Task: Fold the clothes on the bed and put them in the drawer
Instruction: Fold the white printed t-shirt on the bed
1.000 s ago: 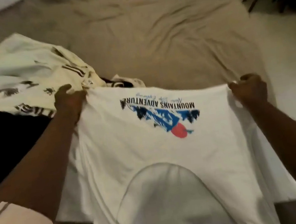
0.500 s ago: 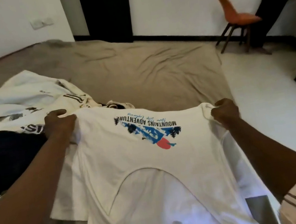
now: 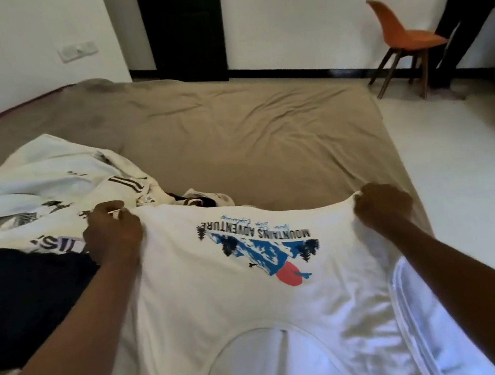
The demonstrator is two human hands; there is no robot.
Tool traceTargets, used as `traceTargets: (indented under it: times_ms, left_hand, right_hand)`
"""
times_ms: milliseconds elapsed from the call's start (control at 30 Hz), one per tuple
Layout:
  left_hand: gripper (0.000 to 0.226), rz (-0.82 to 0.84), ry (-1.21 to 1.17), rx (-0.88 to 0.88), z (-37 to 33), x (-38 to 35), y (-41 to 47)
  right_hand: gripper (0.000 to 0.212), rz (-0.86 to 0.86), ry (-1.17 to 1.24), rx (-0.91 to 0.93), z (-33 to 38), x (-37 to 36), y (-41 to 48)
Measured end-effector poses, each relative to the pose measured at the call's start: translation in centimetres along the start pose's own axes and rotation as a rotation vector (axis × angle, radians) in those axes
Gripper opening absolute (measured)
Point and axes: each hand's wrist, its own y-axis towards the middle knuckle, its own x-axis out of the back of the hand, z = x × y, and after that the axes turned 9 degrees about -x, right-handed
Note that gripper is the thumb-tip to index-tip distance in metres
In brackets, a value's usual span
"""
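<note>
A tan-sheeted bed (image 3: 247, 129) is filling the middle of the frame, with a white printed T-shirt (image 3: 226, 312) stretching over its near edge at lower centre. A heap of pale clothes (image 3: 31, 187) and a black garment (image 3: 16, 302) are lying at the left. An orange chair (image 3: 399, 33) is standing at upper right. The left hand (image 3: 113, 233) and right hand (image 3: 382, 205) are each holding a far corner of the shirt, each grip pinching bunched fabric.

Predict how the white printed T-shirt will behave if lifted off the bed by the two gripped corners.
Probably floppy: the white T-shirt sags and creases between the left hand and right hand gripping it. Likely light, since bunched pinches of cloth hold it. It should drape, not slide, on the wrinkled bed.
</note>
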Motion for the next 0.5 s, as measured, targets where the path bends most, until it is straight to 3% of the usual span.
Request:
traceTargets:
  times_ms: [133, 200, 300, 367, 433, 500]
  left_hand:
    - [0.027, -0.033, -0.04, -0.08, -1.8, 0.9, 3.0]
    - [0.027, -0.001, -0.075, -0.079, -2.0, 0.9, 4.4]
    - [0.027, 0.106, -0.071, -0.006, -0.6, -0.1, 5.6]
    - [0.021, 0.192, -0.076, 0.06, 0.5, -0.9, 6.2]
    - [0.008, 0.35, -0.131, 0.097, 2.1, -1.8, 6.5]
    - [0.013, 0.467, -0.184, 0.116, 3.4, -2.3, 6.5]
  right_hand:
    - [0.042, 0.05, 0.65, -0.326, -1.4, 2.3, 3.6]
    - [0.037, 0.014, 0.786, -0.473, -2.2, 2.4, 4.8]
    - [0.053, 0.188, 0.848, -0.616, -2.5, 1.4, 4.8]
    - [0.057, 0.332, 0.783, -0.587, -2.3, 1.0, 4.4]
    - [0.038, 0.391, 0.625, -0.489, -2.0, 0.5, 4.5]
    - [0.015, 0.357, 0.598, -0.414, -2.1, 0.2, 4.6]
